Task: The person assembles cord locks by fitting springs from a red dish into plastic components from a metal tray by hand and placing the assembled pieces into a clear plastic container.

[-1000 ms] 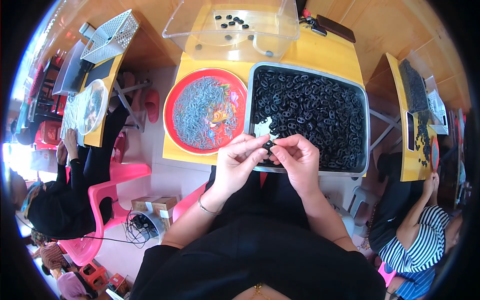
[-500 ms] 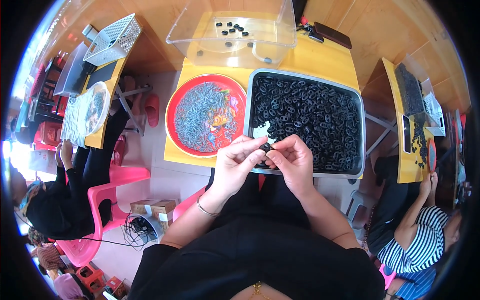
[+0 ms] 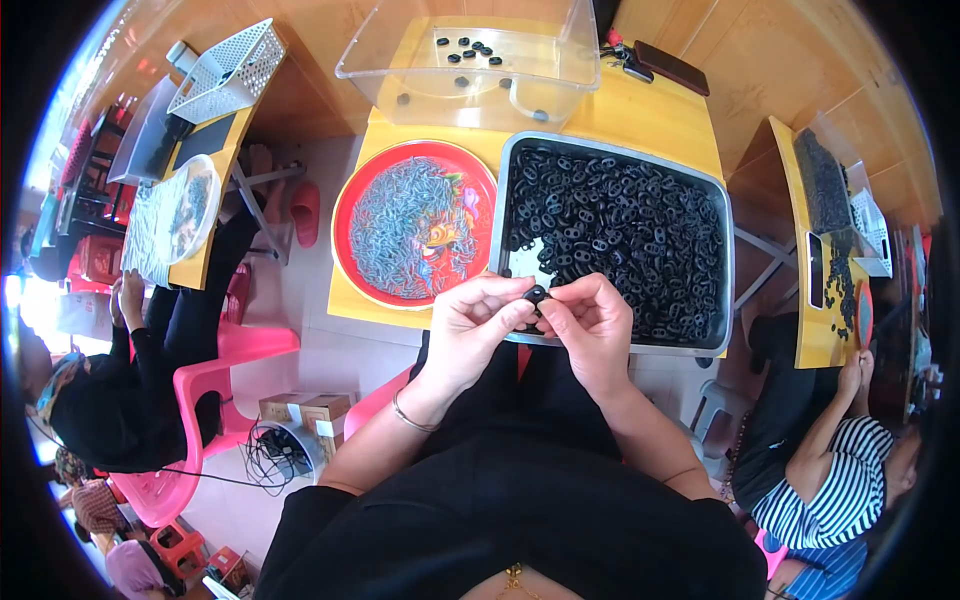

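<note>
Pinched between both hands, just over the near edge of the metal tray (image 3: 728, 260), is a small black plastic piece (image 3: 536, 294). My left hand (image 3: 474, 318) grips its left side between thumb and forefinger. On the other side, my right hand (image 3: 592, 320) has closed its thumb and fingertips at the piece; whether a smaller part is between them cannot be made out. Many loose black two-holed oval pieces (image 3: 630, 230) fill the metal tray. Left of it, a round red tray (image 3: 343, 240) holds a heap of thin, silvery, spring-like parts (image 3: 395, 225).
A clear plastic bin (image 3: 470, 105) with several black pieces stands at the back of the yellow table (image 3: 660, 100). Keys (image 3: 636, 68) and a dark wallet (image 3: 672, 68) lie beside it. People work at side tables; a pink chair (image 3: 195, 400) stands left.
Both hands stay together over the tray's near edge. The black piece has turned a little and shows more clearly between the fingertips. The view has shifted slightly.
</note>
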Available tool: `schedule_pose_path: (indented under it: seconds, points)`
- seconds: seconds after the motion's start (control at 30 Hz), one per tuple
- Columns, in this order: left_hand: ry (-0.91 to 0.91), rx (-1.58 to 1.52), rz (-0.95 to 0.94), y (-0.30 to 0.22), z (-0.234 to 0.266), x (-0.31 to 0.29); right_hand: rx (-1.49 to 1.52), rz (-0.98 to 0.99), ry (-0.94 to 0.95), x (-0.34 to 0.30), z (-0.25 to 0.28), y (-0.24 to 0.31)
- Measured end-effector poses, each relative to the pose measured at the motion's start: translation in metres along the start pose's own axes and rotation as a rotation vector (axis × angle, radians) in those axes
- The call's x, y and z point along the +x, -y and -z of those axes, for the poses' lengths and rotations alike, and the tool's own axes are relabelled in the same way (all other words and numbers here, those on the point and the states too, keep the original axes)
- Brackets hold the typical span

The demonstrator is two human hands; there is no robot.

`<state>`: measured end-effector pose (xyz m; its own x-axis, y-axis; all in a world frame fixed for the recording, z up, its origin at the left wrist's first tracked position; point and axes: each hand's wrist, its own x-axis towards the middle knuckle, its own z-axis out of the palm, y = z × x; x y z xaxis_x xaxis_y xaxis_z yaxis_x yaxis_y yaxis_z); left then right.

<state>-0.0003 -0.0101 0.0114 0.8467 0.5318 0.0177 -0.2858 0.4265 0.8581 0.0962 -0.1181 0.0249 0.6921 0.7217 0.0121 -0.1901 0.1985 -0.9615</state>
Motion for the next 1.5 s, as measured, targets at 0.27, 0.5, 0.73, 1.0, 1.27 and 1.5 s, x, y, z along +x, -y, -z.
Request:
schedule_pose_path:
  seconds: [0.27, 0.5, 0.73, 1.0, 1.27, 1.5]
  points:
    - [-0.011, -0.012, 0.039, 0.0, 0.001, -0.001, 0.006, -0.042, 0.01, 0.001, 0.001, 0.003]
    - [-0.014, 0.026, 0.04, -0.009, -0.005, 0.0, 0.001, -0.029, 0.008, 0.001, 0.004, -0.001]
    - [0.05, -0.139, 0.148, -0.007, 0.007, 0.004, -0.237, 0.091, 0.273, 0.018, 0.011, 0.015]
    - [0.068, -0.276, 0.342, -0.014, 0.007, 0.004, -0.444, 0.219, 0.468, 0.027, 0.02, 0.01]
    - [0.168, -0.346, 0.453, -0.017, 0.01, 0.009, -0.016, -0.019, 0.445, 0.019, 0.018, -0.005]
    - [0.157, -0.354, 0.437, -0.013, 0.014, 0.012, 0.059, -0.097, 0.443, 0.02, 0.023, -0.018]
